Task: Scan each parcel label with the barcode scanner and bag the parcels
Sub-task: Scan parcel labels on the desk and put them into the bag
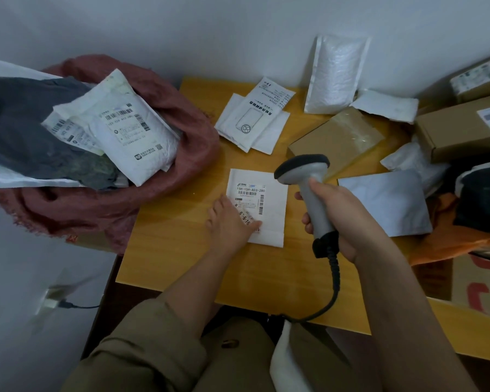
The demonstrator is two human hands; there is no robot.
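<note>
- The left hand (229,222) lies flat with straight fingers on a white parcel (269,210) at the middle of the table (181,250), partly covering its label (251,198).
- The right hand (340,216) grips the scanner (306,176), head above the parcel's right edge.
- A red bag (181,137) of parcels sits off the table's left edge.
- More parcels and boxes lie along the far and right edges.

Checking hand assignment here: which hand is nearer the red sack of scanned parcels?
Left. The left hand presses the labelled parcel just right of the red sack; the right hand, gripping the scanner, is farther right.
</note>
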